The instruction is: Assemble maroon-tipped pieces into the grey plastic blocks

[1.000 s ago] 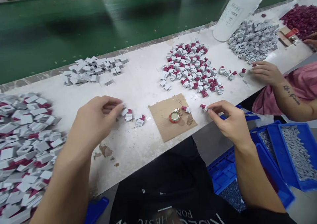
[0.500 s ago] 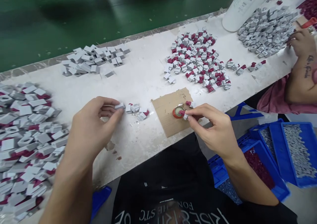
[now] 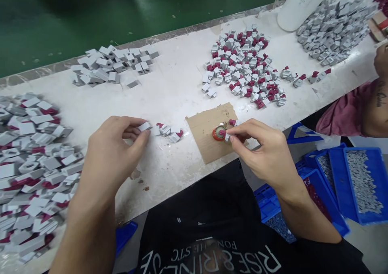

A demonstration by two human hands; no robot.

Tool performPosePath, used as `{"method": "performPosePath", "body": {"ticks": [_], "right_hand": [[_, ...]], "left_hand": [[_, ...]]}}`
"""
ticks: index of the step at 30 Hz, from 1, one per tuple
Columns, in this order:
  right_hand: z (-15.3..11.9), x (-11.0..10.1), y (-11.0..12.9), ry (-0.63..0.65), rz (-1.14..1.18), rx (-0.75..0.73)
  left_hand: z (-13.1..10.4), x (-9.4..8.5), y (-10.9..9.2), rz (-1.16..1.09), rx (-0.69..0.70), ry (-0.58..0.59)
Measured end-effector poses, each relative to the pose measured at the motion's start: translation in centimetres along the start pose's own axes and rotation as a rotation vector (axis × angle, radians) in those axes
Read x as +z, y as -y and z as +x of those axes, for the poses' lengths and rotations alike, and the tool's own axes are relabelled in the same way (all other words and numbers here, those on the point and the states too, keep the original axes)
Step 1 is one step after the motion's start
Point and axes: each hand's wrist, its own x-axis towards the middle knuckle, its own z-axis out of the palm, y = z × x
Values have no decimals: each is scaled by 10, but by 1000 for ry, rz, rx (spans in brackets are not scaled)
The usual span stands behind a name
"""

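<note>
Pinched between the thumb and fingers of my left hand (image 3: pixel 119 148) is a small grey plastic block (image 3: pixel 145 126), just above the white tabletop. My right hand (image 3: pixel 260 148) grips a small grey-and-maroon plastic piece (image 3: pixel 226 134), its maroon end over a bottle cap (image 3: pixel 218 132) with a red rim. The cap lies on a square of brown cardboard (image 3: pixel 201 134); what is inside it is too small to make out. Another grey-and-maroon piece (image 3: pixel 233 123) sits just beyond my right fingertips. Between my hands lie several loose grey and maroon pieces (image 3: pixel 169 132).
Grey-and-maroon pieces are heaped at left (image 3: pixel 39 165) and at the back middle (image 3: pixel 242 68). Plain grey blocks form a pile (image 3: pixel 112 66) near the far edge. A white bottle (image 3: pixel 298 7) stands at back right, near a co-worker's arm (image 3: pixel 377 104). Blue bins (image 3: pixel 360 185) sit below.
The view has shifted slightly. My right hand still holds the grey-and-maroon piece at the cap, and my left still holds its block. The co-worker's hand has moved away from the grey pile.
</note>
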Motion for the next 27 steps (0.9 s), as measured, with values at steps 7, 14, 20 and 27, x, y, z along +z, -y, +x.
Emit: {"method": "performPosePath", "body": {"ticks": [7, 14, 20, 27], "right_hand": [[-4, -2, -1, -33, 4, 10], [-2, 1, 3, -40, 24, 15], [-5, -5, -7, -181, 319, 233], [-4, -8, -16, -149, 632, 337]], "left_hand": [[-4, 2, 0, -49, -7, -60], [-9, 7, -3, -220, 44, -216], [-23, 13, -39, -552, 95, -194], [-28, 39, -86, -1014, 186, 289]]}}
